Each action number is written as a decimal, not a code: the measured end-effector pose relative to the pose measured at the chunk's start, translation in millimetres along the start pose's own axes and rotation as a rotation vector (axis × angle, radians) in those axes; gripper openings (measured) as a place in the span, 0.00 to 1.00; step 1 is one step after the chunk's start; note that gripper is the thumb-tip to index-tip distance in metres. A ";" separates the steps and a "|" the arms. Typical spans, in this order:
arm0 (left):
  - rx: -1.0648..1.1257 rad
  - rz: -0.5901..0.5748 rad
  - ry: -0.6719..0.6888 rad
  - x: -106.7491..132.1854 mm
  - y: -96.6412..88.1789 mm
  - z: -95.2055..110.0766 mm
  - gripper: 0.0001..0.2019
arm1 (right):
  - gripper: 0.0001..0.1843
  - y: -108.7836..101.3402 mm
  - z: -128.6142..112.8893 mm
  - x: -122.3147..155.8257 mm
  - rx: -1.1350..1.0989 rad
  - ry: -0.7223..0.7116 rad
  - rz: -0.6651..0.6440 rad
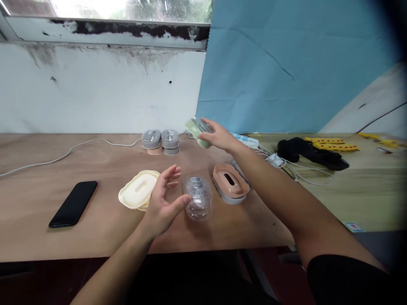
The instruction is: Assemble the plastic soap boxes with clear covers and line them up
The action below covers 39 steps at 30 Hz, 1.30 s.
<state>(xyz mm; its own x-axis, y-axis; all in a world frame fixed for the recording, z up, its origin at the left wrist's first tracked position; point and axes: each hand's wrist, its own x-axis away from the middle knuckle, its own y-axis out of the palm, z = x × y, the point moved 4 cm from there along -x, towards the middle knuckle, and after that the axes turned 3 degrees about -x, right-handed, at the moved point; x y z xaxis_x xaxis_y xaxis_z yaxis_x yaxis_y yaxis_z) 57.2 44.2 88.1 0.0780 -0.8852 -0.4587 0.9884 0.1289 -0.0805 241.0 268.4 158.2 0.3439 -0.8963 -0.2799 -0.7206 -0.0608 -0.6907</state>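
My right hand [219, 136] reaches toward the back of the wooden table [104, 169] and grips a pale green oval box with a clear lid [197, 131], held tilted above the surface. My left hand [163, 200] hovers open, fingers spread, between a cream oval lid [138, 194] and a stack of clear plastic covers [197, 197], its thumb close to the clear stack. A pink oval lid on a grey base [230, 183] lies just right of the clear stack. Two grey-topped boxes [160, 140] stand side by side at the back.
A black phone [73, 203] lies face down at the left. A white cable [63, 156] runs along the back left. To the right are white chargers and cords [276, 161], a black tool [310, 153] and yellow strips [330, 144]. A blue sheet [286, 63] hangs behind.
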 end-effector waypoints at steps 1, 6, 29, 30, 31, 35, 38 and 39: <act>0.127 -0.015 -0.082 -9.7 6.9 -3.7 0.37 | 0.44 -2.9 -13.8 16.9 -0.096 -0.059 -0.040; 0.475 0.031 -0.115 -53.3 32.8 -4.0 0.39 | 0.46 6.7 -75.4 97.5 -0.156 -0.297 -0.298; 0.137 0.626 -0.039 -40.0 8.3 -30.8 0.33 | 0.44 59.2 -30.0 64.3 0.562 0.039 -0.744; 0.141 0.629 -0.051 -40.4 8.1 -30.7 0.33 | 0.45 58.4 -32.0 62.9 0.555 0.046 -0.771; 0.145 0.635 -0.061 -40.6 7.8 -30.1 0.33 | 0.45 57.6 -33.1 62.5 0.546 0.055 -0.800; 0.154 0.621 -0.070 -41.1 8.8 -24.8 0.31 | 0.45 58.2 -31.2 65.7 0.505 0.048 -0.866; 0.142 0.593 -0.075 -40.8 10.8 -23.4 0.29 | 0.43 60.3 -27.5 67.1 0.500 -0.007 -0.834; 0.138 0.579 -0.077 -40.8 11.4 -23.8 0.28 | 0.43 60.6 -26.1 67.2 0.500 -0.015 -0.823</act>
<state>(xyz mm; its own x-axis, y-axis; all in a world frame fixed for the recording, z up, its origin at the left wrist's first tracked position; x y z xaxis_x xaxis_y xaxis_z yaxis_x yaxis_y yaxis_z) 62.2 92.5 84.8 0.6132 -0.7189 -0.3273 0.7895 0.5452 0.2818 204.7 193.0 114.9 0.6376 -0.6503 0.4131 0.0885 -0.4709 -0.8777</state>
